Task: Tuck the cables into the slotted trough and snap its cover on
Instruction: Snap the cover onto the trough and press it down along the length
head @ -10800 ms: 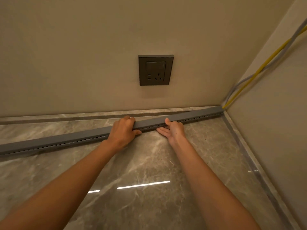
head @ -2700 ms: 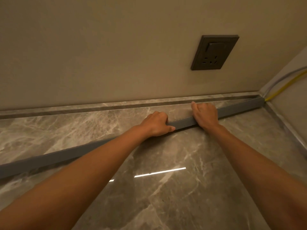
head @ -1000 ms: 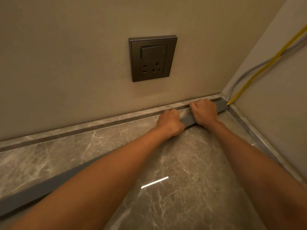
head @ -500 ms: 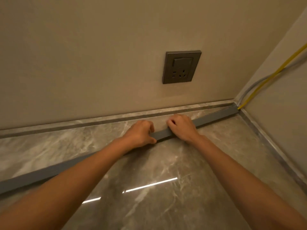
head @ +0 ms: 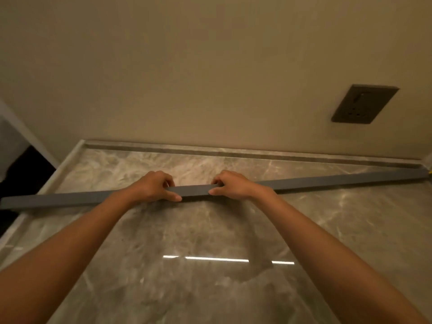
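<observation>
A long grey trough [head: 327, 181] with its smooth cover on top lies slantwise across the marble floor, from the left edge to the right corner. My left hand [head: 154, 187] and my right hand [head: 230, 185] clasp it near its middle, a short stretch of cover [head: 191, 190] showing between them. On each hand the fingers curl over the far side and the thumb presses the near side. No slots show. A speck of yellow cable [head: 429, 177] peeks out at the trough's right end; the cables are otherwise hidden.
A beige wall [head: 210, 78] runs behind, with a dark socket plate [head: 364, 104] at the right. A stone skirting strip [head: 233, 152] lines the wall's foot. At the left the floor ends in a raised pale edge [head: 53, 174] beside a dark opening.
Both hands have slid left along the trough, away from the right corner. My view has swung left: the socket now sits far right and the side wall with its cables is out of view.
</observation>
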The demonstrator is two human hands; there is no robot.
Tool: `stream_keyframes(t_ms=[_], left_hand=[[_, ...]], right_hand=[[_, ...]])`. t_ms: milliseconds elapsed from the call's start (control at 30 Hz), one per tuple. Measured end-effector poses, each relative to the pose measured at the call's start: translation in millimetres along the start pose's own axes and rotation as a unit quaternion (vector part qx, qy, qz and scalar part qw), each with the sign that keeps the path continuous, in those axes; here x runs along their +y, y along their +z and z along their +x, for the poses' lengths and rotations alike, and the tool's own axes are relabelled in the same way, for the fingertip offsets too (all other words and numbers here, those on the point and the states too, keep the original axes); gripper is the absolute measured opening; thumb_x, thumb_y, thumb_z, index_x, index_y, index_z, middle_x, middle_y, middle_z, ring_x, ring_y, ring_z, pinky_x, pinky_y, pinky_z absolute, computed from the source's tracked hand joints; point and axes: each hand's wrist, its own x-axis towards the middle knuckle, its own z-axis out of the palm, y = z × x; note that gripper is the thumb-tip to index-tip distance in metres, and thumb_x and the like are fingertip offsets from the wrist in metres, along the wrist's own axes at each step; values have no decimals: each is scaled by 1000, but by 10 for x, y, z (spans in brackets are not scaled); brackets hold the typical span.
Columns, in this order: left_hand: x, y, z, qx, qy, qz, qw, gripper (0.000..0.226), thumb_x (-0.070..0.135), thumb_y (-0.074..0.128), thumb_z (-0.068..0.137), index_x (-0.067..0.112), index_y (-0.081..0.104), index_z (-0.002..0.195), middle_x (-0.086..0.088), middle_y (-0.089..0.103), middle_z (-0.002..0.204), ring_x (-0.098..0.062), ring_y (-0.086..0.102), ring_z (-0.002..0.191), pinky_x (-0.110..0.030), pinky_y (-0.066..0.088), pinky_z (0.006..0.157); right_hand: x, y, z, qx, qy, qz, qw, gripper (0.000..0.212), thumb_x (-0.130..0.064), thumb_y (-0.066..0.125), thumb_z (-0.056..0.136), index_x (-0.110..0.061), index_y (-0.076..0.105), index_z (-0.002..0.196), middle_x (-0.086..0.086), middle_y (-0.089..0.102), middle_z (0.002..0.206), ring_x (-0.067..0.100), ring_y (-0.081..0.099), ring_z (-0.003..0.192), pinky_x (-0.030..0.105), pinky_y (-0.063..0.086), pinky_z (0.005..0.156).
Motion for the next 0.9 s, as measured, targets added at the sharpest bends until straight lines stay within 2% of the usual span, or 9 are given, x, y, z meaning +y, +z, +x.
stream_keyframes(t_ms=[100,233,300,333,400,467,567,700,900], left_hand=[[-335,-149,-128,4,18,6,1000,40,35,76,71,11,65,101,-3,61,95,-18,56,86,-25,42,71],[-645,-329,-216,2,44,7,999,34,33,77,71,12,67,96,0,61,90,-15,56,80,-17,42,62],[-777,-410,-233,-10,64,15,998,30,32,76,73,13,66,95,0,61,90,-14,56,80,-15,42,62],[-844,-455,-242,-19,71,19,997,27,31,75,74,15,64,93,-1,61,92,-15,57,83,-18,44,65],[-972,-542,-258,-34,81,23,996,18,28,74,75,20,59,80,-2,62,93,-20,60,89,-28,49,75],[-1067,-618,-267,-41,91,20,995,22,26,74,76,26,53,69,-4,64,92,-22,60,90,-35,50,83],[-1124,-654,-269,-41,114,24,992,28,24,72,78,26,47,64,-5,62,89,-21,58,84,-35,48,77],[-1127,-601,-239,-31,135,26,990,34,21,70,79,23,41,62,-6,57,84,-22,56,78,-34,44,70],[-1166,-586,-175,-45,119,-34,991,31,18,73,75,20,44,63,5,50,69,-9,45,62,-22,36,57]], right_hand=[[-432,140,197,-17,-4,2,1000,36,-33,57,90,-6,61,114,10,59,104,16,48,87,28,34,72],[-881,277,406,-25,4,22,999,35,-34,56,90,-8,62,113,11,62,113,15,48,89,27,35,73],[-1074,334,486,-21,11,43,999,29,-34,50,93,-9,64,100,8,62,99,16,49,86,28,35,71],[-1168,360,527,-14,18,49,999,31,-33,45,96,-11,62,84,6,59,84,17,48,80,28,34,68],[-1342,417,611,10,52,56,997,46,-32,34,100,-13,42,58,2,44,63,21,43,66,30,31,66],[-1479,482,688,38,91,50,994,49,-32,29,100,-14,33,54,3,39,61,26,43,67,31,32,68],[-1619,578,760,77,132,27,988,45,-30,28,99,-9,40,62,13,50,76,28,47,78,33,34,69],[-1689,689,762,150,149,-37,977,41,-27,28,99,-2,59,89,23,62,107,37,57,95,40,42,80],[-1723,784,753,207,149,-118,960,36,-18,32,98,2,61,99,21,65,108,36,59,100,39,44,84]])
